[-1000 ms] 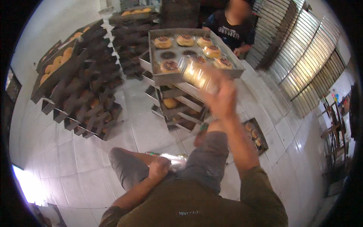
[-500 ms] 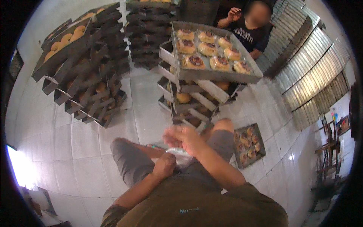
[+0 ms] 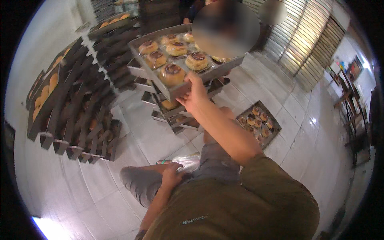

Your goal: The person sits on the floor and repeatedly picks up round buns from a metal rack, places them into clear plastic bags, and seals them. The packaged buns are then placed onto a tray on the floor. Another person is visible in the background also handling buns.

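My right hand (image 3: 193,95) reaches forward and grips the near corner of a metal tray (image 3: 224,69), thumb over the rim and fingers below it. In the tray sit several round buns (image 3: 172,74) with dark swirled tops, each in clear plastic wrap. Low at my lap, my left hand (image 3: 172,176) is closed, fingers curled at the edge of a clear plastic bag (image 3: 189,162); whether it is one bag or a pile I cannot tell. The tray rests on a stack of crosswise trays (image 3: 176,114) holding more buns.
Tall stacks of bun trays (image 3: 76,116) stand at the left and far left. Another tray of wrapped buns (image 3: 259,124) lies on the tiled floor by my right knee. A person (image 3: 196,11) is beyond the tray, mostly blurred out. Wooden furniture (image 3: 352,104) stands far right.
My right hand has moved from above my lap forward to the tray's near corner and taken hold of it. The view has turned, while my left hand stays by the plastic bag.
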Available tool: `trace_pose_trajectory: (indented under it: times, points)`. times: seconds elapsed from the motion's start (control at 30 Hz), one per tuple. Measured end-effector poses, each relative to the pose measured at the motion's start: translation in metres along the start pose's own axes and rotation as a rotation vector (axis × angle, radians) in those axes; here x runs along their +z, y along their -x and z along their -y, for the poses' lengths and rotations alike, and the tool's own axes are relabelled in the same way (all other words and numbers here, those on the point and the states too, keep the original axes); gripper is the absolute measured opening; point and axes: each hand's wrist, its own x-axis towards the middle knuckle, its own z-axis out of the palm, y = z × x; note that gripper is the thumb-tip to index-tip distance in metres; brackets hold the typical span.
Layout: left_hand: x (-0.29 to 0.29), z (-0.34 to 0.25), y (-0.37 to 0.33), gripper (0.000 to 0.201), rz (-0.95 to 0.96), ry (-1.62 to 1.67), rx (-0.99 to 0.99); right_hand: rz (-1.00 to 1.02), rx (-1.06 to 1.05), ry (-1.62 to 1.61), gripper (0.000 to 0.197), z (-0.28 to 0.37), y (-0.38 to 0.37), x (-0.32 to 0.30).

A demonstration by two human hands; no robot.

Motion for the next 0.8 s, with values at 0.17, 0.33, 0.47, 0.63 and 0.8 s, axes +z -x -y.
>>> trace_pose_trajectory:
  times: [0.17,0.33,0.47,0.63,0.8]
  points:
    - [-0.016,0.002,0.004,0.03,-0.036,0.244,-0.242,-0.084,-0.042,-0.076,0.042,0.024,0.04,-0.136]
    - [-0.075,0.031,0.02,0.022,-0.218,0.159,-0.162,-0.057,-0.194,-0.212,0.044,0.039,0.13,-0.225]
    - [-0.132,0.117,0.052,0.026,-0.286,-0.23,-0.103,-0.067,-0.376,-0.195,0.055,0.06,0.164,-0.297]
    - [-0.155,0.181,0.109,0.04,-0.543,-0.372,-0.463,-0.343,-0.506,-0.104,0.056,0.057,0.144,-0.418]
    - [-0.194,0.251,0.186,0.031,0.075,-0.667,-0.6,-0.52,-0.518,-0.079,0.044,0.053,0.062,-0.517]
